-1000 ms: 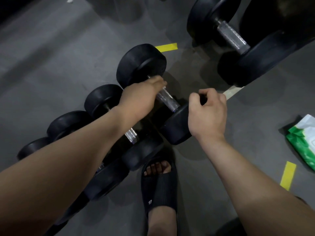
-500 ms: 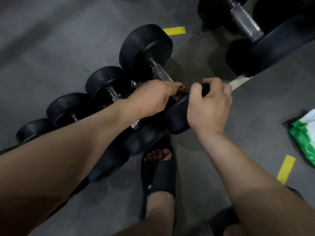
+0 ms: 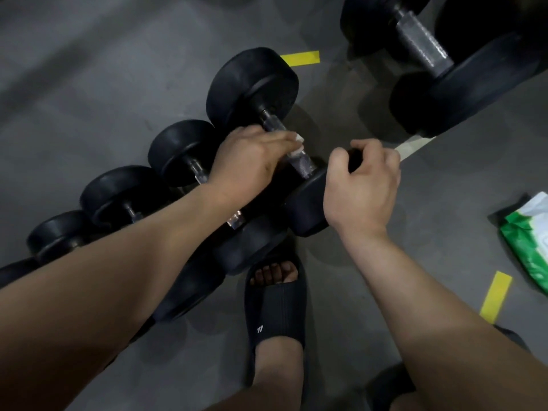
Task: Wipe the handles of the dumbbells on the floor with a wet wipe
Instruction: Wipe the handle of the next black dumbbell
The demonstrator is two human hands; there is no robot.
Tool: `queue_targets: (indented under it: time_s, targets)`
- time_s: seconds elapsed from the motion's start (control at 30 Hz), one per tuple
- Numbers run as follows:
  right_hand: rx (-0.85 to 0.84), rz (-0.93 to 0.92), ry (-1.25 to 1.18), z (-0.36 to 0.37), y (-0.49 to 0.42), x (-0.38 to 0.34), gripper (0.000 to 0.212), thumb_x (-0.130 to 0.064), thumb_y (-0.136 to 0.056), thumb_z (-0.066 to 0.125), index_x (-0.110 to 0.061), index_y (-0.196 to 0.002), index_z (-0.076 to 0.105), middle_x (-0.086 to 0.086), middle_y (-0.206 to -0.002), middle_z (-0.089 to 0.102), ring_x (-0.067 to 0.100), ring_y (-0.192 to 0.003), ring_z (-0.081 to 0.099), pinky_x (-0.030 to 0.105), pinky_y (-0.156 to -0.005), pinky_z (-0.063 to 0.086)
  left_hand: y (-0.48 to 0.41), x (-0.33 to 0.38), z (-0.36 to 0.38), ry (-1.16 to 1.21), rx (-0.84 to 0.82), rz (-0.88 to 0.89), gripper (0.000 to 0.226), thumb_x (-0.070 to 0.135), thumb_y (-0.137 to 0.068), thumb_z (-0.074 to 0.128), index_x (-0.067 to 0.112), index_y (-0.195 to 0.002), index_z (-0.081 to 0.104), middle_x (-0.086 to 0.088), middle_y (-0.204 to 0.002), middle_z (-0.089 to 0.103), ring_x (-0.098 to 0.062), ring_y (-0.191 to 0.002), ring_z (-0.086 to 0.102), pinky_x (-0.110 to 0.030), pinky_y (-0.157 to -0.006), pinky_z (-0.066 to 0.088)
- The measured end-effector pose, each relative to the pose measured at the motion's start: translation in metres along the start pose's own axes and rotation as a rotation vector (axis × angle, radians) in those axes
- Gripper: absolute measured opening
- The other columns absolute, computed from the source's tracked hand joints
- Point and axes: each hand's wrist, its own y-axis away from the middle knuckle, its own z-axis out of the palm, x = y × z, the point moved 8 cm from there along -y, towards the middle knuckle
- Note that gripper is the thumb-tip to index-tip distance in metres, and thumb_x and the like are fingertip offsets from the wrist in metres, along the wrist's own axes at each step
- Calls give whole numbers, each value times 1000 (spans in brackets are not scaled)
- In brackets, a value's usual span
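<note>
Several black dumbbells lie in a row on the grey floor. The largest of the row [image 3: 252, 87] has a knurled metal handle [image 3: 301, 164]. My left hand [image 3: 252, 158] is wrapped around the middle of that handle with a white wet wipe [image 3: 296, 145] pressed against it; a corner of the wipe sticks out past my fingers. My right hand [image 3: 363, 185] grips the top of the near weight head [image 3: 308, 203] of the same dumbbell. Smaller dumbbells [image 3: 182, 151] lie to the left, partly hidden under my left forearm.
A bigger dumbbell [image 3: 427, 51] lies at the top right. A green and white wipe pack [image 3: 530, 232] sits on the floor at the right edge. Yellow tape strips [image 3: 496, 296] mark the floor. My foot in a black slide sandal [image 3: 275, 304] stands just below the dumbbell row.
My left hand slid down the handle toward the near head, then back up to the middle. The wipe's corner now shows. The right hand kept its grip on the weight head.
</note>
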Motion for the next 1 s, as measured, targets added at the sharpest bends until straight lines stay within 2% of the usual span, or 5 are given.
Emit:
queue_targets:
  time_s: [0.33, 0.53, 0.73, 0.9, 1.0]
  targets:
    - [14, -3, -4, -1, 0, 0, 37, -43, -92, 52, -23, -121, 61, -1, -123, 51, 19, -113, 46, 25, -90, 33, 8, 16, 6, 101, 64, 65, 21, 7, -96, 61, 5, -108, 77, -4, -117, 73, -26, -101, 64, -34, -92, 54]
    - [19, -4, -4, 0, 0, 1, 38, -44, -92, 51, -23, -121, 62, -1, -123, 51, 18, -113, 46, 26, -91, 35, 8, 27, 18, 108, -133, 148, 27, 9, -99, 56, 1, -121, 70, -11, -122, 65, -25, -116, 56, -29, -106, 44]
    - [34, -3, -14, 0, -1, 2, 38, -44, -91, 51, -24, -120, 62, -2, -121, 52, 16, -108, 44, 34, -96, 42, 4, -18, 8, 75, 56, -301, 35, 23, -103, 50, 10, -133, 62, -8, -133, 57, -19, -123, 52, -28, -106, 44]
    - [27, -23, 0, 1, -1, 2, 39, -45, -91, 50, -23, -121, 62, -1, -122, 52, 17, -109, 44, 33, -96, 41, 3, 18, 24, -36, -148, -82, 42, -4, -91, 57, 4, -131, 60, -16, -134, 57, -25, -124, 43, -36, -105, 32]
    - [25, -16, 0, 1, -2, 2, 38, -45, -91, 50, -24, -120, 63, -1, -122, 52, 18, -109, 44, 34, -98, 40, -5, -13, 8, -129, -91, -237, 47, -5, -91, 53, 7, -136, 57, -16, -139, 52, -35, -127, 48, -41, -102, 41]
